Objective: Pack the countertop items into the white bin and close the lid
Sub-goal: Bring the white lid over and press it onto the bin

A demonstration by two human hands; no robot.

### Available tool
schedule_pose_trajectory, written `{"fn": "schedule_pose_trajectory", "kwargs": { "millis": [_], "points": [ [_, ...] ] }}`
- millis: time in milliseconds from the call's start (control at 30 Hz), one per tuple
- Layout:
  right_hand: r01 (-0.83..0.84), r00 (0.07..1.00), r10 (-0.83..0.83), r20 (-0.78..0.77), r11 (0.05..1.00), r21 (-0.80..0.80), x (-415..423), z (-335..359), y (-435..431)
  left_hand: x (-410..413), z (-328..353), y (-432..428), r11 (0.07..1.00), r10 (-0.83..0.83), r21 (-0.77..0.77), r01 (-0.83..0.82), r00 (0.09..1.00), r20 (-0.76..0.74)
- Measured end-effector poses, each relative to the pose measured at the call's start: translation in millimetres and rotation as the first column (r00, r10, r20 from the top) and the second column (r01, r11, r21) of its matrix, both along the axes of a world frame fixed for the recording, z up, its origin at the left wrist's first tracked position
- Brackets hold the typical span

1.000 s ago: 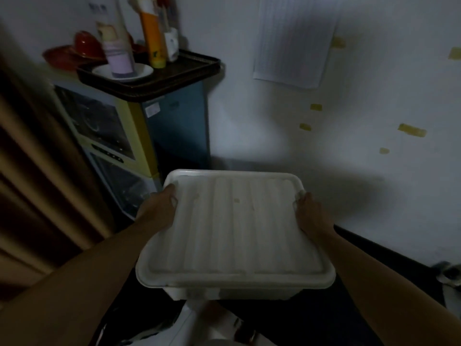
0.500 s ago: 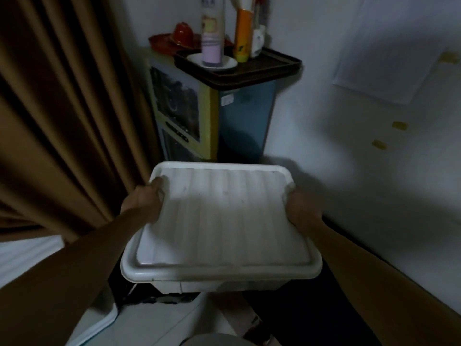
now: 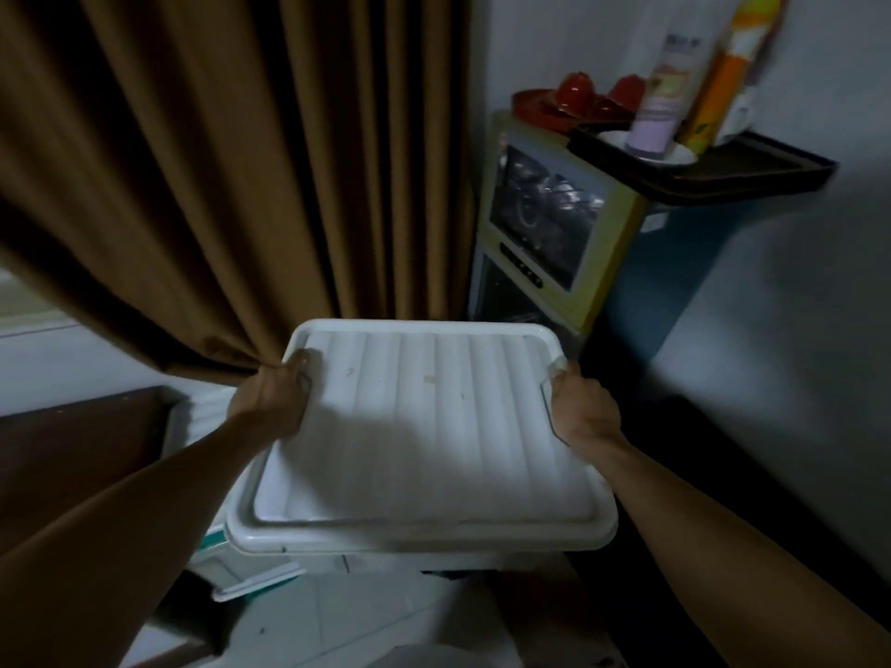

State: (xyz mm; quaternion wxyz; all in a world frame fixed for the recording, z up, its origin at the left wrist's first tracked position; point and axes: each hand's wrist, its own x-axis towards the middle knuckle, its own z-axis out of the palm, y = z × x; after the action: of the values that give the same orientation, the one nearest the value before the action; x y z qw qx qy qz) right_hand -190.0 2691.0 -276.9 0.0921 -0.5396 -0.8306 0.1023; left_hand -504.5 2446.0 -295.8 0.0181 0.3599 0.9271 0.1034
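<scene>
A white bin (image 3: pixel 395 561) with its ribbed white lid (image 3: pixel 424 426) on top hangs in front of me, off the floor, carried between both hands. My left hand (image 3: pixel 272 400) grips the lid's left edge, thumb over the rim. My right hand (image 3: pixel 581 409) grips the right edge in the same way. What is inside the bin is hidden by the lid.
A brown curtain (image 3: pixel 217 161) hangs at the left. At the right stands a yellow-framed cabinet (image 3: pixel 545 224) bearing a dark tray (image 3: pixel 723 171) with bottles (image 3: pixel 670 84) and a red dish (image 3: pixel 573 101). Another white container (image 3: pixel 241 571) sits low at the left.
The view has swung left: the cabinet slid to the right and the curtain now fills the left. Both hands keep their grip on the bin, which moved along with me.
</scene>
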Motion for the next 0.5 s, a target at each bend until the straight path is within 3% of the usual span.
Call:
{"fn": "schedule_pose_trajectory", "kwargs": {
  "millis": [500],
  "points": [
    [-0.269,0.963,0.269,0.007,0.963,-0.028,-223.7,-23.1,-132.3,-136.1,-7.0,-216.6,0.963,0.268,0.035,-0.267,0.963,-0.006]
  ]
}}
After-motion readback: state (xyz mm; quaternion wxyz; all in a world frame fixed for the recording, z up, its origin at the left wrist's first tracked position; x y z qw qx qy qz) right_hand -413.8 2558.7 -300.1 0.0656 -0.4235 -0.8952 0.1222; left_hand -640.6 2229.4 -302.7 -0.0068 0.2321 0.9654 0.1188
